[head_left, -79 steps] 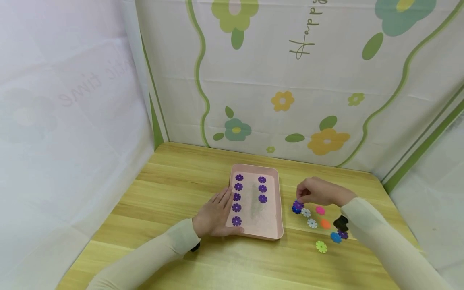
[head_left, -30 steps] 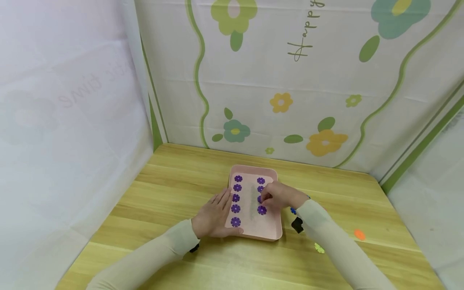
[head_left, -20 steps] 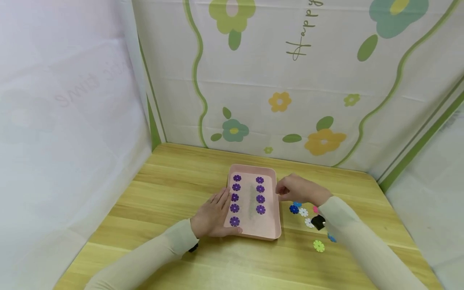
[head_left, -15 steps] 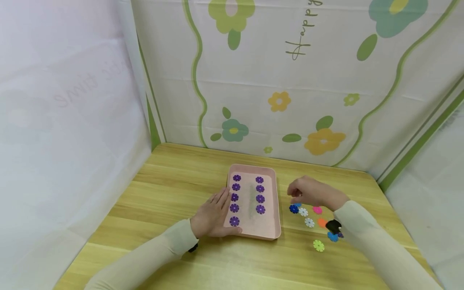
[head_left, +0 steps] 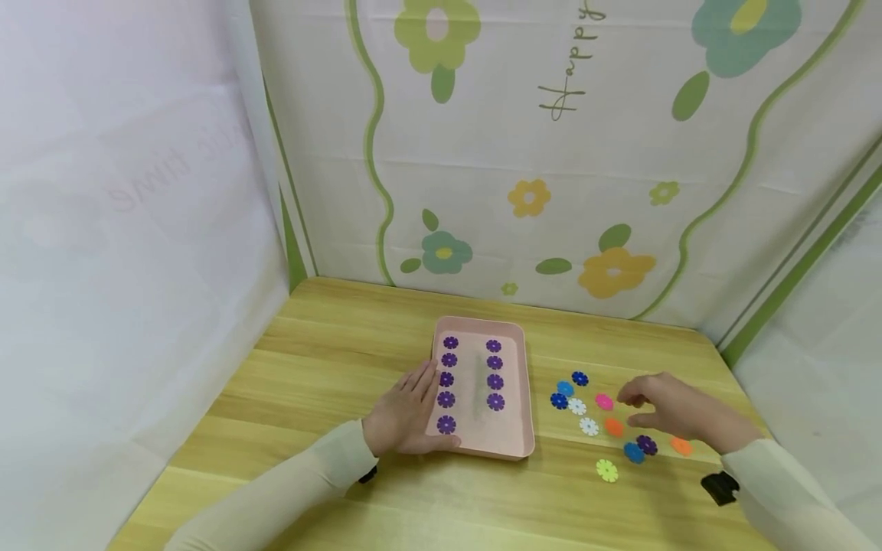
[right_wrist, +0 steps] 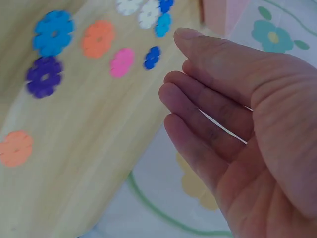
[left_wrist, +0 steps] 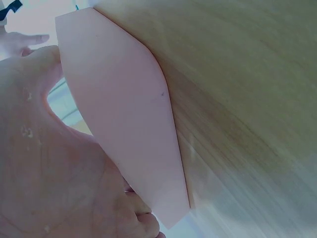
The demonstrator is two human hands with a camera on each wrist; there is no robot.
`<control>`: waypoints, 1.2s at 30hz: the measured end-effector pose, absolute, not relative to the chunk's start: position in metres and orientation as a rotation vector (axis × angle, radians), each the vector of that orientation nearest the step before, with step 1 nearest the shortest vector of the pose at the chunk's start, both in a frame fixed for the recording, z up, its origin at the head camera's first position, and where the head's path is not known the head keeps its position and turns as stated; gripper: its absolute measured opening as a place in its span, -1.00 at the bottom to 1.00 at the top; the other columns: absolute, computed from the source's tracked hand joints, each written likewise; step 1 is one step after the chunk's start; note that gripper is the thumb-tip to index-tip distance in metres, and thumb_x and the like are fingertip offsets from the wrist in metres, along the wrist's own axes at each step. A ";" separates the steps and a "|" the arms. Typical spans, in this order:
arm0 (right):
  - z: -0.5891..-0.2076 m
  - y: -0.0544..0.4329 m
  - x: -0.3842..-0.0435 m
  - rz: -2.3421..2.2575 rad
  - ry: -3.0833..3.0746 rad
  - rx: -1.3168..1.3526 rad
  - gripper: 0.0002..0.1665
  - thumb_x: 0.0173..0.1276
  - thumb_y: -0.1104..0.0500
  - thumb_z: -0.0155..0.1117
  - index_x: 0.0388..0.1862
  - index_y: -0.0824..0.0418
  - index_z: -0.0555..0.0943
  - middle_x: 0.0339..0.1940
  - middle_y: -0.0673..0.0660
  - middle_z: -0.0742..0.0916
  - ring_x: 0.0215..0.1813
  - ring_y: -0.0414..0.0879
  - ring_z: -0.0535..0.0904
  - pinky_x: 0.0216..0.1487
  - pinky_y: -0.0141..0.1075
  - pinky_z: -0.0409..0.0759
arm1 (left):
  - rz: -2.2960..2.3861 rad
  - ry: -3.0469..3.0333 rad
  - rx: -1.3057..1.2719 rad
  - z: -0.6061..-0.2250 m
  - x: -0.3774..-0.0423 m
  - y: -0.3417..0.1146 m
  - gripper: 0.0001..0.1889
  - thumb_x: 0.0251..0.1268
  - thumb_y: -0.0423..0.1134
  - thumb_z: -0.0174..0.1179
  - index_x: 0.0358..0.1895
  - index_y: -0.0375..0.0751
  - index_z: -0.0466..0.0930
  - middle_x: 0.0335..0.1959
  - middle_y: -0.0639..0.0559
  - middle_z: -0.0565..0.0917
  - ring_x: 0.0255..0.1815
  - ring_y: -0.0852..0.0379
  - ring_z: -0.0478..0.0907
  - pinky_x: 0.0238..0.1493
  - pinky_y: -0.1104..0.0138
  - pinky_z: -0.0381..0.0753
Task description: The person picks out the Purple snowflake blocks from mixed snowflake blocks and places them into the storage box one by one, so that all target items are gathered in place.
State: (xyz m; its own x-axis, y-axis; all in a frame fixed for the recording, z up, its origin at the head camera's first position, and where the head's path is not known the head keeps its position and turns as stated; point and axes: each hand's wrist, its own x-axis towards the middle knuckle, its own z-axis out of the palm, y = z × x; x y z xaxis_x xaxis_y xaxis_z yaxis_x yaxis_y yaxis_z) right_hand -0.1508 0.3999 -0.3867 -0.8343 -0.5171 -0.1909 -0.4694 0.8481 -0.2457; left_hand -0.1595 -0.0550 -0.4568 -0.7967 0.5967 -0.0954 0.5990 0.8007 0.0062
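Note:
My left hand point(head_left: 406, 409) rests on the near left corner of a pink tray point(head_left: 529, 398), fingers laid straight over the left rim and thumb at the front rim. In the left wrist view, that hand lies over the tray's outer wall point(left_wrist: 119, 99). Purple snowflake discs point(head_left: 446, 399) with notched edges lie flat in the tray, in a left column and a right column point(head_left: 495, 381). My right hand point(head_left: 678, 405) hovers over loose discs on the table, its fingers loosely bent and thumb apart, with nothing between them. A dark purple disc point(right_wrist: 44, 77) partly overlaps a light blue disc point(right_wrist: 53, 32).
Right of the tray lie scattered discs: a pink one point(head_left: 604, 402), a white one point(head_left: 589, 426), a yellow-green one point(head_left: 607, 471), an orange one point(head_left: 681, 446) and several blue ones. A printed flower cloth point(head_left: 524, 138) hangs behind the wooden table point(head_left: 344, 344).
The right hand placed a purple disc at the near end of the tray's right column. It then drew back to the right, fingers spreading over the loose discs. The left hand stayed put.

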 end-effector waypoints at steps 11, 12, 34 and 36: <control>-0.421 0.437 -0.131 -0.272 2.794 -0.672 -0.53 0.25 0.15 0.60 0.07 0.36 0.73 -0.02 0.21 0.83 -0.10 0.05 0.77 -0.10 -0.11 0.79 | -0.018 2.876 0.949 -0.458 -0.158 -0.055 0.26 0.30 0.69 -0.16 0.67 -0.41 0.08 0.74 -0.31 0.06 0.76 -0.22 0.05 0.70 0.04 0.25; -0.425 0.439 -0.130 -0.276 2.800 -0.676 -0.53 0.24 0.16 0.61 0.06 0.37 0.72 -0.04 0.22 0.83 -0.11 0.04 0.77 -0.10 -0.10 0.79 | -0.019 2.876 0.949 -0.458 -0.158 -0.056 0.26 0.30 0.69 -0.16 0.67 -0.40 0.08 0.74 -0.31 0.06 0.77 -0.22 0.05 0.70 0.04 0.25; -0.455 0.447 -0.140 -0.361 2.789 -0.605 -0.76 0.17 0.23 0.63 -0.22 0.14 0.73 -0.32 -0.10 0.71 -0.30 -0.35 0.52 -0.29 -0.39 0.61 | 0.022 2.881 0.950 -0.458 -0.159 -0.056 0.26 0.30 0.68 -0.14 0.67 -0.42 0.08 0.74 -0.32 0.06 0.76 -0.22 0.06 0.70 0.04 0.24; -0.452 0.448 -0.142 -0.395 2.759 -0.609 -0.76 0.19 0.21 0.64 -0.27 0.11 0.70 -0.36 -0.11 0.69 -0.33 -0.38 0.46 -0.34 -0.41 0.53 | 0.030 2.884 0.953 -0.458 -0.160 -0.056 0.25 0.30 0.67 -0.13 0.66 -0.43 0.08 0.74 -0.32 0.07 0.76 -0.23 0.06 0.70 0.04 0.24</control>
State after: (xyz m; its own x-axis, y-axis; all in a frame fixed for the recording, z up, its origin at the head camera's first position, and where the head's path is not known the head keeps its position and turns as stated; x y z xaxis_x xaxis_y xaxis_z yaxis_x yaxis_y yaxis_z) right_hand -0.1424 0.4484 -0.4524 -0.8695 -0.4435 -0.2174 -0.3646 0.8733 -0.3232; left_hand -0.1598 -0.0565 -0.4578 -0.7982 0.5953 -0.0919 0.5932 0.8034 0.0512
